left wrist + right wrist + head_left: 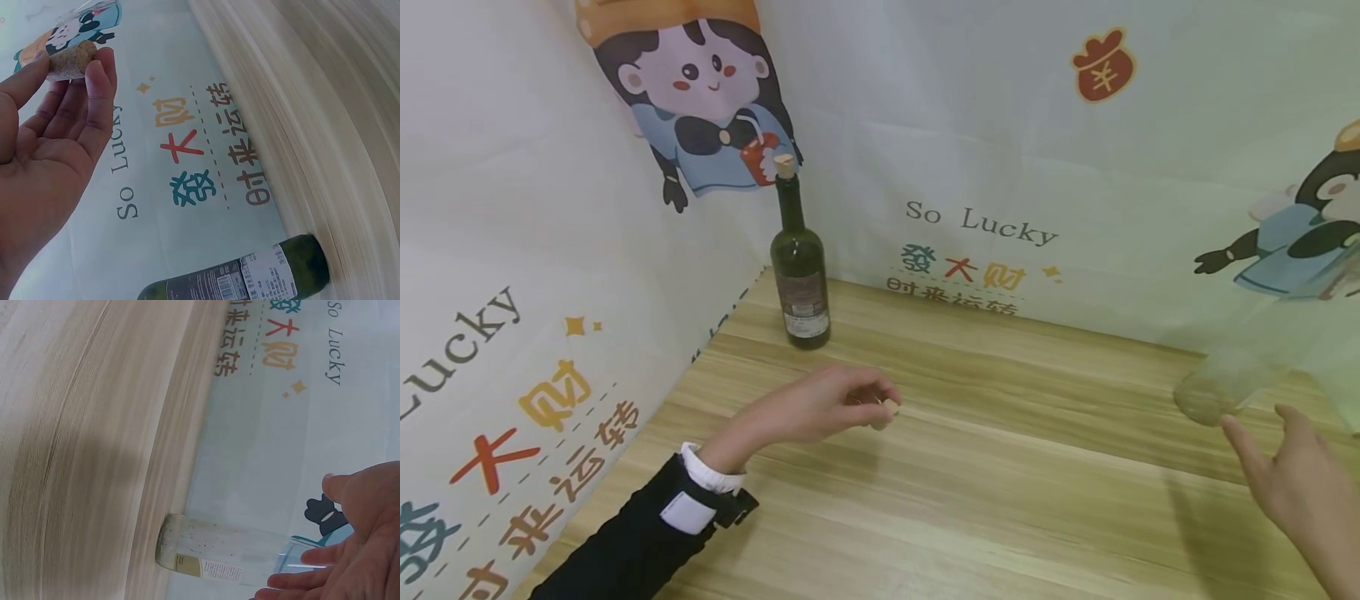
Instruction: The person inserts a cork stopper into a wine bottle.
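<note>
Within left hand (820,406) (at fingertips (96,74)), cork (67,62)

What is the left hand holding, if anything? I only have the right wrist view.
Observer: The left hand pinches a cork between thumb and fingers.
Operator: Copy. Any bottle besides the clear bottle in my view?
Observer: Yes, a dark green bottle stands upright on the table.
Operator: Is that one open at the top?
Observer: No, a tan stopper sits in its neck, as the head view shows.
</note>
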Demonstrator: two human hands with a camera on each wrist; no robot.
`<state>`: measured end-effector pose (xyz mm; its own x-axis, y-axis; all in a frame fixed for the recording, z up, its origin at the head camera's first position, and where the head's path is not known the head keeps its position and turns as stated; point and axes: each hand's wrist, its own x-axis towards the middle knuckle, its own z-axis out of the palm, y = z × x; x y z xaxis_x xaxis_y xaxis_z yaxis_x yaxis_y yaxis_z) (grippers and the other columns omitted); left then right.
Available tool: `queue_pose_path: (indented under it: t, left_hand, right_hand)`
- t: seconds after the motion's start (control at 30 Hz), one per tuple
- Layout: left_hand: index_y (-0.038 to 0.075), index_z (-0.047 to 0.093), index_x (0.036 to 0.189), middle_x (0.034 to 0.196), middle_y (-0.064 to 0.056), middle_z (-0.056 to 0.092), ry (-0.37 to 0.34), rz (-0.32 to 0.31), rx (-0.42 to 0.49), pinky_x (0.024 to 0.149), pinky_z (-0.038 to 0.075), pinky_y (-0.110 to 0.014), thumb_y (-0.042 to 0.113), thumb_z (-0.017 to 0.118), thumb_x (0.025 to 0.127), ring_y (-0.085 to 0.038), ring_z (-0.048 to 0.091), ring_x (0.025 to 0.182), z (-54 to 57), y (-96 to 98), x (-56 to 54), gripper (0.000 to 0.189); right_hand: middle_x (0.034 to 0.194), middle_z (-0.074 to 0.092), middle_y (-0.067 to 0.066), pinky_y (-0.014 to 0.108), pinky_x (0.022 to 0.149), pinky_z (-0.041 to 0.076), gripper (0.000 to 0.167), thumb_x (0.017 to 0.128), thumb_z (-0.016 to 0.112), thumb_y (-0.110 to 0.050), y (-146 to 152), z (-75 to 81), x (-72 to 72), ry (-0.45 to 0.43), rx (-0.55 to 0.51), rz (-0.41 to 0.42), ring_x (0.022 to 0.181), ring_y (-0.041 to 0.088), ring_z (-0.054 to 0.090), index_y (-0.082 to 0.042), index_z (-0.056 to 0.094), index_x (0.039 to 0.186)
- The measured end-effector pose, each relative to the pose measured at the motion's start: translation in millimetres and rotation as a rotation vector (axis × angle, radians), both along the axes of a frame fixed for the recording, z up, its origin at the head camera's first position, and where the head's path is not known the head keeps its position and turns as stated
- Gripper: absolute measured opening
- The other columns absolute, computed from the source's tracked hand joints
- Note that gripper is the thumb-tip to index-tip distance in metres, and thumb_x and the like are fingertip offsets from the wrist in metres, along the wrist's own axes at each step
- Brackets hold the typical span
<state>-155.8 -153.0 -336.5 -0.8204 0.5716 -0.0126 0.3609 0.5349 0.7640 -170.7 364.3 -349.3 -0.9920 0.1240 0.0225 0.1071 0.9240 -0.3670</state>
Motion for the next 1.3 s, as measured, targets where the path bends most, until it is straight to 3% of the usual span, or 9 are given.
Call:
queue_pose_path:
  t: [0.27,0.5,0.67,0.9,1.1,1.3]
  left_hand:
    - [0.013,0.069,0.122,0.104,0.008,0.072,0.003,0.008,0.095,0.086,0.059,-0.030,0.026,0.065,0.104,-0.009,0.069,0.096,3.2,13.7,-1.3,0.022]
    - [0.006,0.067,0.127,0.109,0.001,0.073,0.052,0.007,0.166,0.085,0.060,-0.028,0.024,0.065,0.104,-0.010,0.069,0.096,5.6,26.4,-5.3,0.029]
    - [0.006,0.068,0.125,0.108,0.000,0.073,0.057,0.022,0.185,0.084,0.060,-0.027,0.023,0.066,0.103,-0.010,0.068,0.095,5.6,32.2,-9.0,0.028]
    - [0.006,0.068,0.125,0.108,-0.003,0.072,0.048,0.055,0.202,0.084,0.060,-0.027,0.021,0.065,0.104,-0.012,0.068,0.096,5.9,35.5,-12.9,0.026]
    - [0.006,0.067,0.132,0.118,-0.005,0.072,0.092,0.109,0.162,0.088,0.058,-0.026,0.021,0.064,0.105,-0.014,0.068,0.104,4.9,37.3,-15.8,0.031]
    - [0.006,0.066,0.137,0.130,-0.007,0.069,0.146,0.119,0.163,0.090,0.058,-0.027,0.020,0.062,0.106,-0.013,0.066,0.108,3.7,37.9,-18.7,0.035]
  right_hand:
    - [0.121,0.034,0.063,0.074,0.072,0.047,0.090,0.110,0.036,-0.049,4,5.1,-7.6,0.037,-0.009,0.013,0.096,0.073,0.049,0.031,0.010,0.144]
    - [0.127,0.033,0.062,0.084,0.092,0.036,0.086,0.111,0.035,-0.045,6,20.8,-23.5,0.153,-0.039,-0.008,0.113,0.077,0.036,0.029,0.010,0.146]
    - [0.130,0.030,0.062,0.083,0.092,0.038,0.082,0.112,0.036,-0.040,9,31.1,-36.7,0.162,-0.100,-0.019,0.113,0.077,0.036,0.029,0.007,0.147]
    - [0.133,0.034,0.057,0.077,0.099,0.038,0.082,0.110,0.037,-0.041,11,37.4,-55.3,0.209,-0.105,-0.093,0.122,0.070,0.037,0.025,0.011,0.149]
    - [0.144,0.030,0.050,0.073,0.101,0.038,0.078,0.107,0.046,-0.034,10,41.9,-66.1,0.323,-0.179,-0.136,0.128,0.066,0.038,0.020,0.014,0.152]
    - [0.152,0.025,0.043,0.066,0.120,0.021,0.078,0.104,0.053,-0.032,11,42.1,-74.7,0.485,-0.234,-0.115,0.141,0.060,0.026,0.009,0.012,0.157]
